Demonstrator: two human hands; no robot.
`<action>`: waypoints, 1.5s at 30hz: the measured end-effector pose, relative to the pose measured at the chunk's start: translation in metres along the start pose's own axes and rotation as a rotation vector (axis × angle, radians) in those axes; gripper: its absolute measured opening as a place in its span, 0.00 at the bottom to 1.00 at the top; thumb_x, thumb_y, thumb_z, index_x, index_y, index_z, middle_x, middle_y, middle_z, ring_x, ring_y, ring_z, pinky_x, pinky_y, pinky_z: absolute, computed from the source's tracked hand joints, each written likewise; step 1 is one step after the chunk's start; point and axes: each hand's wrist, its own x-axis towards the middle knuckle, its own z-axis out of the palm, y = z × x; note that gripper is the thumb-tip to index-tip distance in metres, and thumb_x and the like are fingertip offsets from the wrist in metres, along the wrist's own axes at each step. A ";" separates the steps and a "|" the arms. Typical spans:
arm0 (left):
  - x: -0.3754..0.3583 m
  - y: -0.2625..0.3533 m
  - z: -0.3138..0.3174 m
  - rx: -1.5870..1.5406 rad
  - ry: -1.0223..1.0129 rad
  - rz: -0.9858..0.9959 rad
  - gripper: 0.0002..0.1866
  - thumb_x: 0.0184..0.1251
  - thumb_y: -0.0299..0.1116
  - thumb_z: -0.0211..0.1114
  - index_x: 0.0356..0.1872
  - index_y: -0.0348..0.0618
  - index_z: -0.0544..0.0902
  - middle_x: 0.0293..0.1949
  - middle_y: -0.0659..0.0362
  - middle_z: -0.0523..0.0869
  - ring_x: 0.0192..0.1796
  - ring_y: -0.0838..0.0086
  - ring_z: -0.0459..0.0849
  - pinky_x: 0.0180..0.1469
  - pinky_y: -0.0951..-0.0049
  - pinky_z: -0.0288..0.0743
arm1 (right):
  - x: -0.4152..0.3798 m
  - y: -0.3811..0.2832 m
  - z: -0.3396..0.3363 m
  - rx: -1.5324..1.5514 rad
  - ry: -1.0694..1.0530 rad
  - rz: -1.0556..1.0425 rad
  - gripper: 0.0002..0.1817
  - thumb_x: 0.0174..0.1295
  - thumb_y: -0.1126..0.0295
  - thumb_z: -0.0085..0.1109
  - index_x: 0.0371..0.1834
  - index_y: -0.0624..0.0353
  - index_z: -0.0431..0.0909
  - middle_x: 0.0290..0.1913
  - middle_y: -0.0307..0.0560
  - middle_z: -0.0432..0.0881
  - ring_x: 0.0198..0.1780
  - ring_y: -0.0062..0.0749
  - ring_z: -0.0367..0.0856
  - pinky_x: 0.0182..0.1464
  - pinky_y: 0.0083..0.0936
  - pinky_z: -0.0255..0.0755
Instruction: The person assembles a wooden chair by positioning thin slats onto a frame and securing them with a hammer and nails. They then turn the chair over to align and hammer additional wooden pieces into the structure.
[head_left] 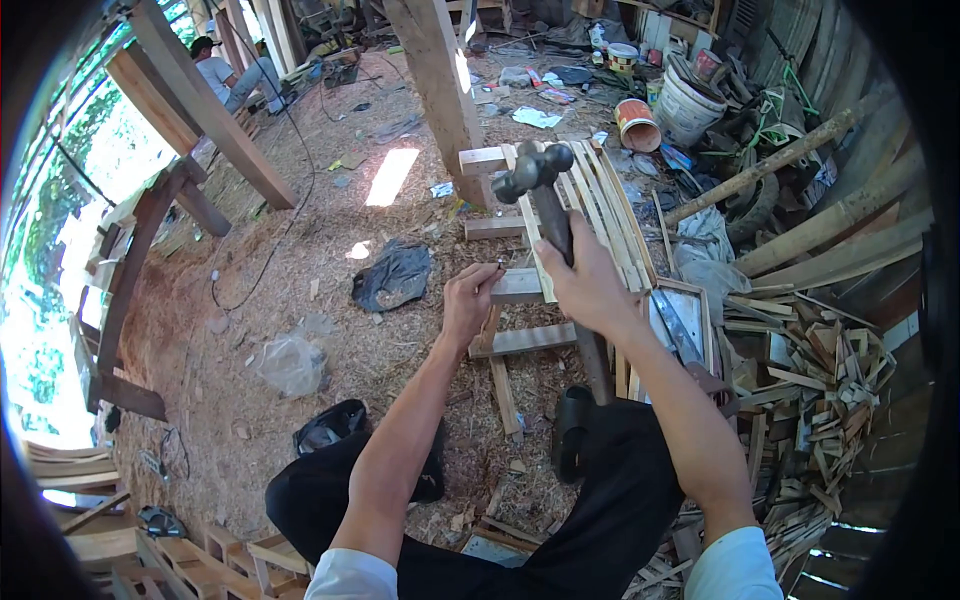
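My right hand [590,285] grips the handle of a hammer [535,172], raised with its dark metal head up above the work. My left hand [468,300] pinches a small nail [499,265] upright against a wooden slat [520,285]. The slat is part of a frame of thin wooden strips [590,200] lying on the sawdust floor in front of me. I am seated, with my dark trousers [600,500] visible below.
A thick wooden post [440,90] stands just behind the frame. Piles of wood offcuts [810,390] lie at the right, buckets [685,105] at the back right. Dark rags [395,275] and plastic bags lie on the sawdust at left. Another person [225,75] sits far back left.
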 end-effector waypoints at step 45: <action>-0.006 -0.009 -0.007 -0.025 0.063 -0.080 0.08 0.61 0.25 0.66 0.40 0.34 0.86 0.39 0.51 0.87 0.41 0.62 0.87 0.44 0.68 0.79 | -0.007 0.020 0.027 -0.263 -0.178 0.090 0.19 0.65 0.63 0.55 0.49 0.67 0.68 0.33 0.71 0.79 0.42 0.68 0.79 0.43 0.49 0.69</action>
